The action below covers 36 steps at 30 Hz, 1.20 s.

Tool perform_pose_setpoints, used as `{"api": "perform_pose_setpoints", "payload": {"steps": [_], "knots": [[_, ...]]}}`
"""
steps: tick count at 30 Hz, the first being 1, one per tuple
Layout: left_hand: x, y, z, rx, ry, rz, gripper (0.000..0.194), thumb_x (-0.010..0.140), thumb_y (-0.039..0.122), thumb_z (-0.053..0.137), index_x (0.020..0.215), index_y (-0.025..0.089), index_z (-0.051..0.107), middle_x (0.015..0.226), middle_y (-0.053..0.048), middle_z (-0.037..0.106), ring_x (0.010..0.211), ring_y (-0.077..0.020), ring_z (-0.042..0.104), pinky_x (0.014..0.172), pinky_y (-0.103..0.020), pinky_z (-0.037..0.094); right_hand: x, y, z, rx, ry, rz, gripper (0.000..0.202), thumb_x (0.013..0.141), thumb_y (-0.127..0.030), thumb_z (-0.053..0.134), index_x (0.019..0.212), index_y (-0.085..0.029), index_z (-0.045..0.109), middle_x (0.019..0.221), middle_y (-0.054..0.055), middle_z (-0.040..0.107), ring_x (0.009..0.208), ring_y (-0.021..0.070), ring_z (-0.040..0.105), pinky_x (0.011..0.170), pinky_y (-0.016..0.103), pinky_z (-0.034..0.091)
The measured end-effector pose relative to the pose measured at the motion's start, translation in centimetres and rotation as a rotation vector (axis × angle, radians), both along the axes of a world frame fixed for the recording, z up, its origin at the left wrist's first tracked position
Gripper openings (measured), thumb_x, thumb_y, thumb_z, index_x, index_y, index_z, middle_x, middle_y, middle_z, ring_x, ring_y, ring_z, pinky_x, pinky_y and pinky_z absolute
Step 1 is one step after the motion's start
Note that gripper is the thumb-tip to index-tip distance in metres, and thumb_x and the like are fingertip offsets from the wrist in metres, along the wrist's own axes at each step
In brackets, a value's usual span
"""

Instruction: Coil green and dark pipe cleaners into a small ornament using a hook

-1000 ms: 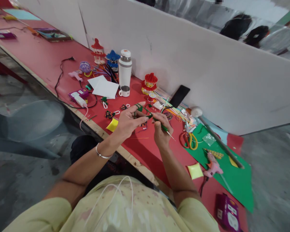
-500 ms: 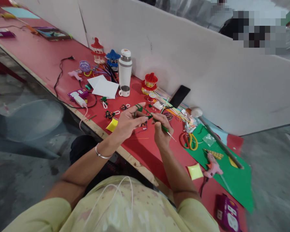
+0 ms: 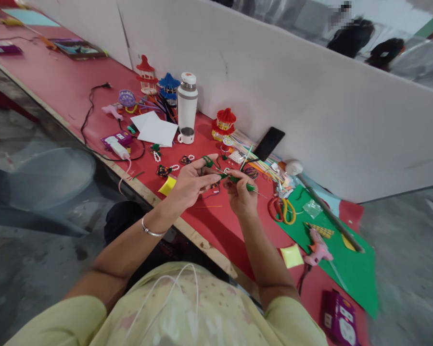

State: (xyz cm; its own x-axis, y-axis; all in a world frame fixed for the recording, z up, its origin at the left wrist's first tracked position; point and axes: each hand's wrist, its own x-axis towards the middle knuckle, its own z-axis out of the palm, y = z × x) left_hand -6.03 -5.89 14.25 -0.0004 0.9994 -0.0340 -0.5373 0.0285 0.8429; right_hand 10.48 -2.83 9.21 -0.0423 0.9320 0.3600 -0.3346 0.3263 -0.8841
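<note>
My left hand point(image 3: 193, 182) is closed on green yarn point(image 3: 208, 162), which loops round its fingers. A small dark green piece of yarn work point(image 3: 222, 176) is pinched at its fingertips. In my right hand point(image 3: 241, 194) is a crochet hook with a green handle point(image 3: 250, 187); its thin metal end points at the yarn, and another thin metal end sticks out behind. Both hands meet above the red table. Near them lie beaded yarn charms point(image 3: 163, 170), a ball of multicoloured yarn point(image 3: 250, 173) and a packet of white beads point(image 3: 237, 157).
A white bottle point(image 3: 186, 108) stands behind the hands, left of a red lantern-like craft point(image 3: 224, 122). A phone point(image 3: 270, 143) leans by the partition. To the right are scissors point(image 3: 287, 211), a pink glue gun point(image 3: 318, 249) and a green sheet point(image 3: 361, 274). A grey stool point(image 3: 57, 178) stands left.
My right hand has turned slightly, and the crochet hook has swung to lie flatter, its tip by the yarn. My left hand stays almost in place.
</note>
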Motion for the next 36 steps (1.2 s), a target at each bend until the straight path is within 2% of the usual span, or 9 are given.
{"api": "perform_pose_setpoints", "payload": {"steps": [6,11,15,19,23,27,31,36], "knots": [[-0.4,-0.1,0.4,0.016,0.058,0.009,0.072,0.062,0.021,0.097,0.131,0.017,0.075,0.073,0.002,0.073,0.045,-0.0039,0.046,0.041,-0.020,0.026,1.4,0.5,0.4,0.020,-0.035,0.132,0.044,0.090,-0.070,0.073,0.098,-0.027,0.079,0.100,0.007,0.086,0.073,0.0194,0.073,0.069,0.038,0.061],[-0.7,-0.1,1.1,0.022,0.123,-0.025,0.067,0.063,0.022,0.095,0.127,0.016,0.077,0.070,0.001,0.072,0.043,-0.0042,0.046,0.040,-0.019,0.024,2.9,1.0,0.9,0.027,-0.032,0.241,0.041,0.088,-0.066,0.078,0.092,-0.026,0.079,0.100,0.007,0.087,0.073,0.0185,0.075,0.071,0.037,0.062],[-0.9,-0.1,1.4,0.030,0.171,-0.058,0.061,0.065,0.020,0.093,0.124,0.016,0.079,0.066,0.002,0.070,0.044,-0.0056,0.049,0.039,-0.020,0.022,3.8,1.4,1.1,-0.002,-0.073,0.313,0.045,0.087,-0.071,0.075,0.090,-0.025,0.077,0.103,0.008,0.087,0.075,0.0201,0.076,0.073,0.040,0.064],[-0.9,0.1,1.3,0.043,0.179,-0.080,0.064,0.065,0.021,0.095,0.127,0.016,0.078,0.067,0.001,0.070,0.045,-0.0063,0.050,0.039,-0.020,0.023,3.8,1.6,0.8,-0.019,-0.027,0.332,0.045,0.087,-0.071,0.076,0.090,-0.026,0.076,0.099,0.006,0.087,0.071,0.0177,0.075,0.071,0.038,0.064],[-0.8,0.3,1.0,0.034,0.157,-0.071,0.074,0.061,0.020,0.098,0.132,0.018,0.076,0.072,0.001,0.074,0.046,-0.0057,0.049,0.040,-0.020,0.024,2.6,1.6,0.1,-0.017,0.011,0.274,0.045,0.086,-0.074,0.075,0.095,-0.030,0.073,0.095,0.002,0.085,0.069,0.0163,0.072,0.064,0.034,0.061],[-0.8,0.3,1.2,0.000,0.097,-0.058,0.069,0.059,0.021,0.098,0.125,0.017,0.078,0.070,0.002,0.072,0.043,-0.0039,0.046,0.040,-0.020,0.023,1.8,1.4,-0.5,-0.037,0.006,0.248,0.047,0.088,-0.077,0.070,0.095,-0.030,0.070,0.099,0.003,0.085,0.073,0.0169,0.072,0.062,0.033,0.059],[-0.9,0.3,1.4,-0.021,0.096,-0.072,0.065,0.057,0.019,0.097,0.119,0.017,0.079,0.069,0.002,0.071,0.042,-0.0036,0.045,0.039,-0.019,0.022,2.6,1.6,-0.7,-0.028,0.019,0.287,0.045,0.092,-0.073,0.068,0.093,-0.029,0.071,0.098,0.004,0.084,0.071,0.0155,0.071,0.064,0.032,0.058],[-1.0,0.2,1.4,0.036,0.205,-0.026,0.063,0.061,0.018,0.093,0.123,0.016,0.079,0.067,0.003,0.069,0.044,-0.0050,0.046,0.041,-0.020,0.027,4.0,2.0,-0.2,-0.010,-0.080,0.349,0.048,0.086,-0.073,0.075,0.089,-0.025,0.075,0.099,0.007,0.084,0.072,0.0176,0.072,0.069,0.037,0.062]]}}
